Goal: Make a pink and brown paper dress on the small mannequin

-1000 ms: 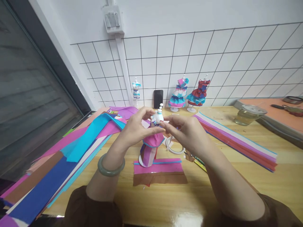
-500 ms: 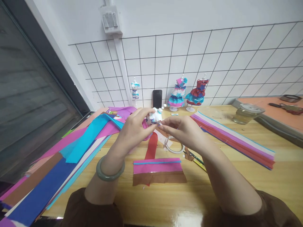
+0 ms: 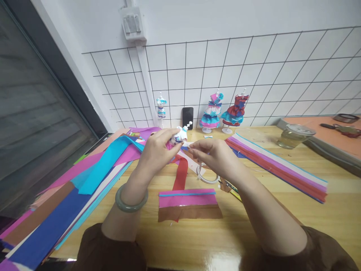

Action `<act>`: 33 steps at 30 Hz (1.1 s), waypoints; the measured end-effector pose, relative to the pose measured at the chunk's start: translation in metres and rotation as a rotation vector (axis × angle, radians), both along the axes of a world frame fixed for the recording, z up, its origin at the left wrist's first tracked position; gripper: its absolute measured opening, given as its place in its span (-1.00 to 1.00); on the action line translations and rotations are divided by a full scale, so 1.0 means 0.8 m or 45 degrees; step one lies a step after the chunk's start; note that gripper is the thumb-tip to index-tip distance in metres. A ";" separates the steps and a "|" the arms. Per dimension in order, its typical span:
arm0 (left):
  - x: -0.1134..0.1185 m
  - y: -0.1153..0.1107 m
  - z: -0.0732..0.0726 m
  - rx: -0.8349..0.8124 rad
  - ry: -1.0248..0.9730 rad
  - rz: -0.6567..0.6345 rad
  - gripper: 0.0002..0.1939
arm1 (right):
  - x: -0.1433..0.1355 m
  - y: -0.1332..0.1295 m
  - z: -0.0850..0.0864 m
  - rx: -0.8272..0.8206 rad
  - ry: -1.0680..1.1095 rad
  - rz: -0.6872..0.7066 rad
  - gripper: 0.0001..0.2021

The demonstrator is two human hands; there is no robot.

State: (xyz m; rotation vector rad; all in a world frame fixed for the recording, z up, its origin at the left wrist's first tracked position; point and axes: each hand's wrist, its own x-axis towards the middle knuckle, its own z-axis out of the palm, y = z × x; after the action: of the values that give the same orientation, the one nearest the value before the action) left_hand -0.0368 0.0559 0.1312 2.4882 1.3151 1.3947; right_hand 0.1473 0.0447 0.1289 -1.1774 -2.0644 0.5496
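My left hand (image 3: 159, 152) is wrapped round a small white mannequin (image 3: 182, 133), tilted with its knobbed neck up to the right. Pink and dark patterned material shows on its body between the fingers. Just right of it, my right hand (image 3: 216, 152) pinches the end of a thin white strip (image 3: 188, 144) that reaches to the mannequin. Below the hands lie a roll of white tape (image 3: 208, 181), a red strip (image 3: 181, 175) and a pink and brown piece (image 3: 188, 201) with a blue line.
Long coloured strips (image 3: 53, 212) lie at left, folded striped strips (image 3: 279, 167) at right. Scissors (image 3: 229, 186) are beside my right forearm. Dressed mannequins (image 3: 211, 113) and a phone (image 3: 187, 117) stand by the wall. A lidded cup (image 3: 296, 135) is at right.
The mannequin has tilted further right and shifted slightly left with my left hand. My right fingers have drawn apart from it, and the white strip between the hands shows more.
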 end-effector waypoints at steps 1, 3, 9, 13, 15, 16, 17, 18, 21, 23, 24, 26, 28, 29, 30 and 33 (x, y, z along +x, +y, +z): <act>0.000 0.001 0.000 -0.004 -0.005 0.005 -0.71 | -0.001 -0.001 0.000 0.031 -0.017 -0.012 -0.77; -0.001 0.002 -0.001 -0.006 -0.008 0.026 -0.71 | -0.002 -0.004 0.001 0.098 -0.043 -0.026 -0.77; 0.000 0.001 -0.002 -0.009 -0.067 0.047 -0.69 | -0.004 -0.007 0.002 0.165 -0.061 -0.043 -0.77; 0.000 0.000 -0.003 -0.156 -0.220 -0.058 -0.69 | -0.002 0.001 0.001 0.058 0.079 -0.004 -0.72; 0.000 0.000 -0.003 -0.251 -0.297 -0.152 -0.68 | -0.001 0.005 0.000 0.008 0.152 0.021 -0.67; 0.000 0.001 -0.003 -0.298 -0.328 -0.201 -0.68 | -0.001 0.006 0.000 -0.009 0.182 0.028 -0.65; 0.000 0.001 -0.002 -0.341 -0.353 -0.244 -0.68 | 0.000 0.008 0.000 -0.025 0.207 0.032 -0.64; -0.001 0.001 -0.002 -0.383 -0.370 -0.282 -0.68 | 0.000 0.009 0.000 -0.039 0.227 0.036 -0.64; -0.001 0.000 0.000 -0.496 -0.396 -0.377 -0.66 | 0.000 0.013 -0.001 -0.069 0.274 0.068 -0.64; -0.002 0.000 0.000 -0.562 -0.427 -0.453 -0.64 | 0.000 0.015 -0.002 -0.070 0.310 0.094 -0.67; -0.002 0.000 0.000 -0.577 -0.442 -0.487 -0.64 | -0.001 0.016 -0.003 -0.069 0.325 0.103 -0.68; -0.003 0.002 -0.001 -0.561 -0.456 -0.525 -0.65 | -0.001 0.017 -0.003 -0.066 0.342 0.109 -0.69; -0.004 0.003 -0.002 -0.518 -0.422 -0.507 -0.67 | -0.001 0.016 -0.004 -0.044 0.323 0.102 -0.70; -0.005 0.004 -0.002 -0.507 -0.391 -0.483 -0.68 | -0.001 0.016 -0.004 -0.020 0.297 0.092 -0.71; -0.005 0.005 -0.003 -0.504 -0.360 -0.457 -0.68 | -0.002 0.015 -0.004 0.009 0.266 0.084 -0.71; -0.007 0.007 -0.004 -0.519 -0.306 -0.408 -0.68 | -0.002 0.014 -0.005 0.128 0.176 0.061 -0.71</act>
State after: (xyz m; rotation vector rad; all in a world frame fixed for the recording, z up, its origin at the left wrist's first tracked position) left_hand -0.0426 0.0614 0.1278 2.0750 0.9806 1.1688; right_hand 0.1456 0.0556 0.1247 -1.0061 -1.9825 0.5286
